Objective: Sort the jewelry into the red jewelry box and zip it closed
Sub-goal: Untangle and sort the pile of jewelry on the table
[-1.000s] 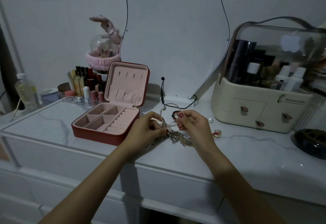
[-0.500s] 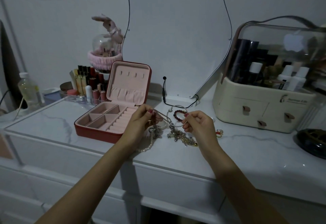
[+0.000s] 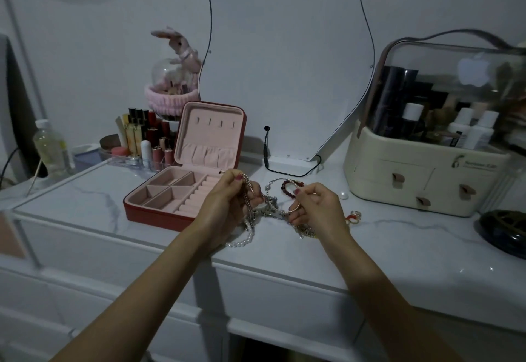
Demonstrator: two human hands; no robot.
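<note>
The hands (image 3: 225, 205) (image 3: 318, 210) have drawn apart, lifting the tangled chains (image 3: 267, 205) off the dresser.

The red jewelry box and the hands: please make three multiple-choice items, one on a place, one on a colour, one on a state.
1. Where does the red jewelry box stand, seen from the left hand?
A. to its left
B. to its right
C. under it

2. What colour is the lining of the box?
A. black
B. pink
C. green

3. In what state is the box?
A. zipped closed
B. open, compartments bare
C. open, full of jewelry

Answers:
1 A, the box stands on the white dresser top left of that hand.
2 B, lid and compartments show pink.
3 B, the lid stands up and the tangled jewelry is between the left hand and the right hand.
</note>
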